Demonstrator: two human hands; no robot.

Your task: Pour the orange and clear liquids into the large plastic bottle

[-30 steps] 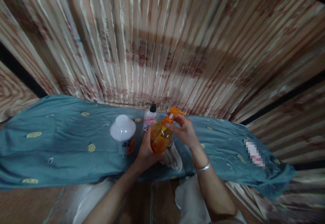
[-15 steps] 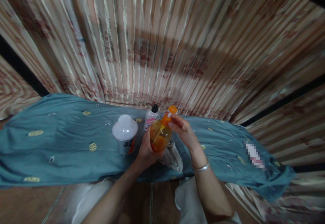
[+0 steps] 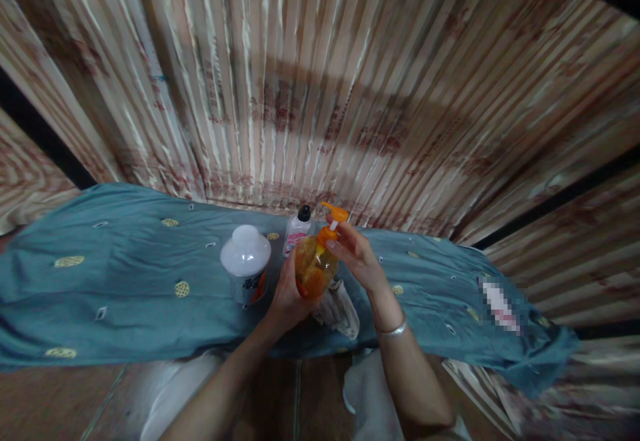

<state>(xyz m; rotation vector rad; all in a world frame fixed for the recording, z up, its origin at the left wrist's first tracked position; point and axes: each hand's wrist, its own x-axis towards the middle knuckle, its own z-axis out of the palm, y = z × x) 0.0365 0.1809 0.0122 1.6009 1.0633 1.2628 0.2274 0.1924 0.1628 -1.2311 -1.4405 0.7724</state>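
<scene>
Tilted in front of me is a clear pump bottle (image 3: 317, 269) of amber liquid with an orange pump head (image 3: 336, 213). My left hand (image 3: 290, 297) is wrapped round the bottle's body from the left and below. At its neck, the fingers of my right hand (image 3: 357, 254) close on the orange collar, under the raised pump head. Just behind stands a small bottle (image 3: 299, 231) with a black cap and pink label, partly covered by the pump bottle. A crumpled greyish-white cloth (image 3: 341, 311) lies beneath the hands.
A white-lidded tub (image 3: 245, 261) stands left of my hands. Teal patterned cloth (image 3: 135, 281) covers the long table. A pleated curtain (image 3: 300, 94) hangs right behind it, with dark bars at both sides. A pixelated patch (image 3: 501, 304) lies at the far right.
The pump head's spout has swung round and now points to the left. My right hand has shifted slightly at the neck. My left hand keeps its hold on the bottle.
</scene>
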